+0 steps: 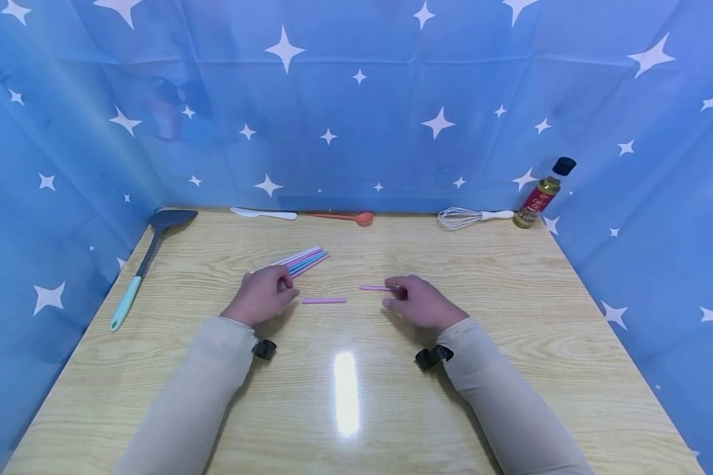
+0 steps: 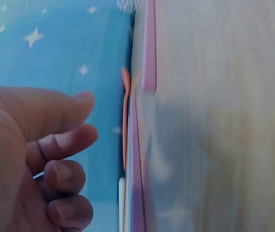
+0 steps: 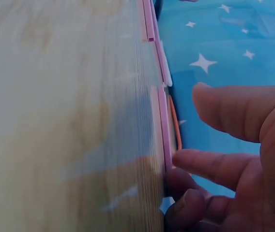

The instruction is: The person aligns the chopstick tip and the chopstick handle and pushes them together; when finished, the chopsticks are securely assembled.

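My left hand (image 1: 263, 294) hovers over the table just left of a short pink stick (image 1: 323, 300), its fingers loosely curled with nothing between them. In the left wrist view, a gap shows between thumb and fingertips. Beyond that hand, a fanned bundle of thin pink, blue and white sticks (image 1: 310, 260) is partly hidden by it. At the right, my right hand (image 1: 422, 302) is at the right end of a second pink stick (image 1: 371, 287). The right wrist view shows its fingertips (image 3: 178, 158) right at this stick (image 3: 164, 123), with the thumb held well apart.
Along the back edge lie a white knife (image 1: 264, 214), a red-orange spoon (image 1: 362, 218) and a whisk (image 1: 463, 218). An oil bottle (image 1: 535, 201) stands at the back right corner. A spatula (image 1: 133, 290) lies along the left edge. Starry blue cloth (image 1: 356, 132) surrounds the table.
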Demonstrator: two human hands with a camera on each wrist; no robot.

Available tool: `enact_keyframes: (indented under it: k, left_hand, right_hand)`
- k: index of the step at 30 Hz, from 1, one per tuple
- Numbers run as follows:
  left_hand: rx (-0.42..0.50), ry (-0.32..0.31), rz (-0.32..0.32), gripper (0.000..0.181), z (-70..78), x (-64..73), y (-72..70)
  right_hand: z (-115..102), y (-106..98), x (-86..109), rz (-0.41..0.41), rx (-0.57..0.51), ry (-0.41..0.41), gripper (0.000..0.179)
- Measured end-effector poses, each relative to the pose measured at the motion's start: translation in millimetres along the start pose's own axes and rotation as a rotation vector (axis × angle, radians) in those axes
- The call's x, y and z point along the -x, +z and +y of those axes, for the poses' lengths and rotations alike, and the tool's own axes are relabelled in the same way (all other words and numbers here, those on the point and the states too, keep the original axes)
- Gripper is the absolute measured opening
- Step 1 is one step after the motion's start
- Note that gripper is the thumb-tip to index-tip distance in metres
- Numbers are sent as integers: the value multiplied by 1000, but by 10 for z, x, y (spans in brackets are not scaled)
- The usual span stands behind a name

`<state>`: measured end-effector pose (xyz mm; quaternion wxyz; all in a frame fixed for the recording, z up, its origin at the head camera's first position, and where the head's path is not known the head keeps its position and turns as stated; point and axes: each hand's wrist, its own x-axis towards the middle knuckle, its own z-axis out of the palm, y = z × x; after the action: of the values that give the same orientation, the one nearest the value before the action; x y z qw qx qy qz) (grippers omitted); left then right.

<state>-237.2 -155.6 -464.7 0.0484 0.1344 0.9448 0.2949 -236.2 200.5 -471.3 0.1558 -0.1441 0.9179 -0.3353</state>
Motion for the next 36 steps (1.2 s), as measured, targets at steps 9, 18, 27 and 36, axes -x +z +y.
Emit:
enact_keyframes:
  k: [9, 18, 27, 36]
  left_hand:
    - [-59, 47, -73, 16, 218, 36, 150]
    - [-132, 60, -135, 3, 246, 31, 196]
    - [-136, 58, -151, 12, 298, 47, 204]
    - [-147, 64, -168, 12, 317, 44, 242]
  right_hand:
    - [-24, 12, 14, 28, 33, 42, 34]
    - [-72, 36, 45, 88, 44, 61, 13]
    - [-128, 62, 59, 87, 89, 77, 9]
    - [-208, 128, 75, 29, 126, 22, 12]
